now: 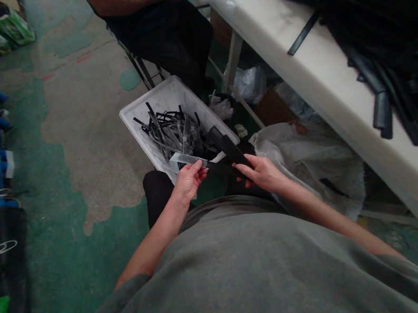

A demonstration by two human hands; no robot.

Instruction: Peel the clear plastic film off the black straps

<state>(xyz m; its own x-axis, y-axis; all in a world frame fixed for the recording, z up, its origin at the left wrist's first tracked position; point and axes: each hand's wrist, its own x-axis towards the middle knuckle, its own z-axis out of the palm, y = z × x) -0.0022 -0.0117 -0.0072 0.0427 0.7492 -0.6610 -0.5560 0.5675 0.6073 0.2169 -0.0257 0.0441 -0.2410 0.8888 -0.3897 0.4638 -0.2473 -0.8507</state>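
My left hand (192, 179) pinches a clear plastic sleeve (183, 158) at the end of a flat black strip (221, 168). That strip runs across to my right hand (255, 171), whose fingers are closed round black strips (226, 144), some of them pointing up and to the left. Both hands are just above the near edge of a white bin (137, 136), in front of my body. Inside the bin lies a tangled heap of black strips in clear sleeves (176, 130).
A white table (301, 82) on the right bears a big pile of black strips (375, 27). Beyond the bin sits a person (159, 31). A woven sack (305, 156) lies under the table. Blue pallets (0, 132) with bundled goods line the left.
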